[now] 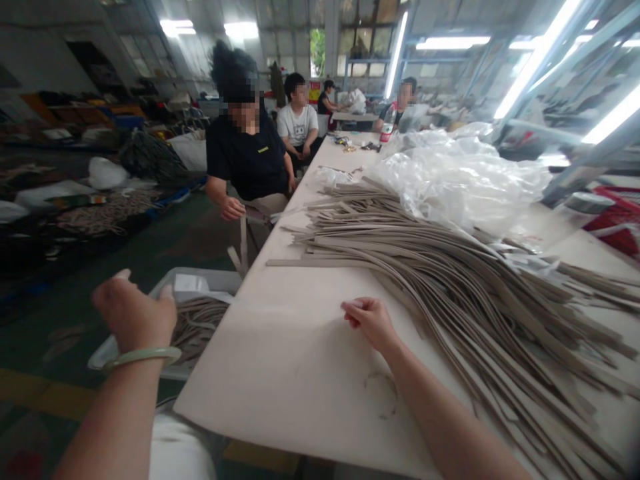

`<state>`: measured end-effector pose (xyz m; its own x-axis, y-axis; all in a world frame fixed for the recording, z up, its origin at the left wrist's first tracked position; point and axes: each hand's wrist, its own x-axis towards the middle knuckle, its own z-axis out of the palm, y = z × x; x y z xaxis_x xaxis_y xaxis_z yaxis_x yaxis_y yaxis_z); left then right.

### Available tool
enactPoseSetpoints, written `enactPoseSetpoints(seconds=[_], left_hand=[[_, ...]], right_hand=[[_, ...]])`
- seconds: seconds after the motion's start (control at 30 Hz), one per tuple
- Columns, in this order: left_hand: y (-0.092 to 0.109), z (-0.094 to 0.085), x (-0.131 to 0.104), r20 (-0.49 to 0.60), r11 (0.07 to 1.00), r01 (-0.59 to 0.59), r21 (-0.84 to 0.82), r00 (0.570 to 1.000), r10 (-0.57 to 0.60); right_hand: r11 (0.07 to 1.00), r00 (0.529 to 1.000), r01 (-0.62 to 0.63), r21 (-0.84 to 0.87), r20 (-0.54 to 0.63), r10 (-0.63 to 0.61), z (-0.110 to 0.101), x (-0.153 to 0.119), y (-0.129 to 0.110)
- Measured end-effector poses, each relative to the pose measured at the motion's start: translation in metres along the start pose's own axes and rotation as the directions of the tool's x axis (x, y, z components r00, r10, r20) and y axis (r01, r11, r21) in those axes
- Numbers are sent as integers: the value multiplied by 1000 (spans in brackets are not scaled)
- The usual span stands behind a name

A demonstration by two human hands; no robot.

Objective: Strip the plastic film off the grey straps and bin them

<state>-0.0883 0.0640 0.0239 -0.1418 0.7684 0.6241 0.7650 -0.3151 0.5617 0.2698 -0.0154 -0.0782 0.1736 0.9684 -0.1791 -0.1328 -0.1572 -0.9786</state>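
My left hand (137,313), with a pale green bangle (143,357) at its wrist, is raised left of the table, in front of a plastic bin (95,357). Its thumb and one finger stand apart, and I see nothing in it. Inside the bin lie grey-brown strips (197,327) and a white piece (190,285). Low over the tabletop, my right hand (369,321) has its fingertips pressed together; whatever they may pinch is too small to make out. Just beyond it spreads a large heap of long grey-brown flat strips (450,280).
The white table (280,360) stretches away from me. Clear plastic bags (460,173) lie behind the strips, near a bottle (387,128) and a red basket (617,217). A co-worker (250,153) at the left edge holds a strip (243,240). Other people sit farther back.
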Motion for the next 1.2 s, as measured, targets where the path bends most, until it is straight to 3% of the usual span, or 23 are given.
enactPoseSetpoints(seconds=[0.07,0.1,0.13,0.17,0.2,0.27,0.37,0.43,0.5,0.57,0.63,0.73,0.8,0.87,0.9,1.07,1.2], left_hand=[[30,15,-13,-106,978,-159,133,979,174],[48,26,-24,-24,960,-259,106,965,262],[65,38,-37,173,936,-352,-23,920,351],[81,51,-51,377,906,-380,-189,824,424],[95,63,-65,513,892,-338,-299,731,449],[112,83,-89,689,916,-150,-371,617,380],[119,95,-107,829,938,185,-294,538,154],[115,94,-109,834,931,252,-265,545,90],[110,91,-107,773,953,167,-254,627,95],[104,87,-103,693,972,50,-232,709,129],[101,84,-99,654,970,-23,-241,735,179],[100,78,-94,642,957,-56,-286,730,234],[103,73,-93,638,951,-32,-308,734,231],[106,69,-94,652,944,9,-330,725,221],[108,68,-95,661,940,26,-341,717,220],[112,62,-100,695,917,43,-397,667,270],[109,58,-102,714,917,17,-399,633,299]], right_hand=[[999,999,1,-42,35,1,13,-6,3],[998,997,-3,-66,71,8,19,-10,5],[996,994,-6,-90,111,16,26,-15,6],[993,988,-4,-114,153,21,32,-19,9],[990,982,4,-139,189,23,37,-24,11],[981,973,31,-191,229,14,44,-32,16],[950,978,83,-299,208,-20,52,-38,20],[916,979,117,-383,197,-43,54,-41,16],[867,967,167,-469,248,-52,50,-43,4],[785,947,227,-577,319,-39,35,-49,-15],[667,958,234,-708,283,-35,5,-61,-35],[480,994,14,-877,-39,-101,-56,-88,-52],[230,952,-252,-940,-283,-113,-95,-108,-50],[-6,920,-385,-923,-383,-88,-122,-122,-41],[-78,920,-390,-917,-385,-74,-131,-128,-35],[-116,948,-301,-947,-284,-145,-150,-134,-20],[48,960,-233,-971,-237,-146,-166,-129,-19]])
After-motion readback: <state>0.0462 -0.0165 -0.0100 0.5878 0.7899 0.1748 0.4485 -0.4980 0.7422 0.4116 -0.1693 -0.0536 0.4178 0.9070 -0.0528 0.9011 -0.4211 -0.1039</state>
